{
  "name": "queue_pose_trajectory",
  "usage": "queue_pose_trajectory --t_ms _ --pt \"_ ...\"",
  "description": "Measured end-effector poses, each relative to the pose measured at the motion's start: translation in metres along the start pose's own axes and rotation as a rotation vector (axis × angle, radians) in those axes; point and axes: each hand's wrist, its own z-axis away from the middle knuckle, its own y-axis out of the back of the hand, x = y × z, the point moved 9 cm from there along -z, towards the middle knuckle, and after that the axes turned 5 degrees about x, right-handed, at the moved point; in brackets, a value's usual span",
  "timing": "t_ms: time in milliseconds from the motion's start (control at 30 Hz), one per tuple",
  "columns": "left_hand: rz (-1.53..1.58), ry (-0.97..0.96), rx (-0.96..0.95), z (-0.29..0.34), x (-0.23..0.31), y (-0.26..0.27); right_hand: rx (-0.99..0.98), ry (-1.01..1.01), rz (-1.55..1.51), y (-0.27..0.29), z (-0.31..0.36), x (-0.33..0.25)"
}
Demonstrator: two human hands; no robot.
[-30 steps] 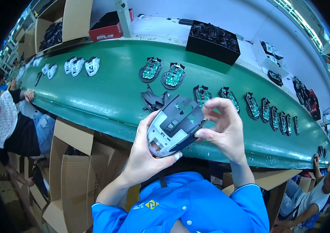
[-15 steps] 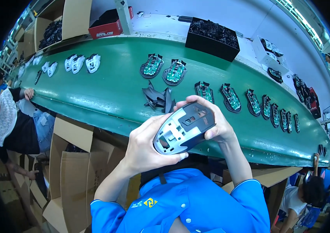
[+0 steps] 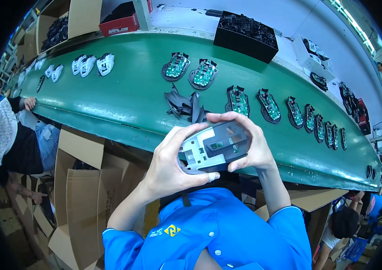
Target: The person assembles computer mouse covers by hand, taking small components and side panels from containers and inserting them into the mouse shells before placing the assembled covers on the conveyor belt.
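1. From where I stand, both hands are closed around one piece, a grey-and-white mouse shell (image 3: 213, 155), held up just over the near edge of the green bench (image 3: 128, 85), in front of the blue shirt (image 3: 258, 225).
2. The left hand (image 3: 166, 162) grips its pale, cut-out end, the thumb along the near side with something white around its tip.
3. The right hand (image 3: 258, 146) curls round the darker end, fingers over the far edge and thumb on the near one.
4. Just beyond the shell, a loose cluster of dark curved pieces (image 3: 182, 103) lies on the bench.
5. Behind that cluster sit two black bases with green circuit boards (image 3: 203, 73), side by side; more of the same bases (image 3: 269, 106) run off in a line to the right.
6. Over to the left stand white shells (image 3: 105, 64), three of them close together.
7. Along the back, I see a black box (image 3: 242, 47) heaped with small dark parts, and a red box (image 3: 121, 26) farther left.
8. A co-worker's hand (image 3: 30, 104) rests at the bench's left edge, above open cardboard boxes (image 3: 83, 211).
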Motion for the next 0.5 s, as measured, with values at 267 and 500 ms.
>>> queue_pose_trajectory --t_ms 267,500 --pt "-0.041 -0.256 0.094 0.002 0.018 0.004 -0.054 0.131 0.132 -0.012 0.012 -0.017" --pt "0.802 0.531 0.212 0.014 -0.093 -0.013 -0.204 -0.146 0.656 -0.003 -0.006 -0.013"
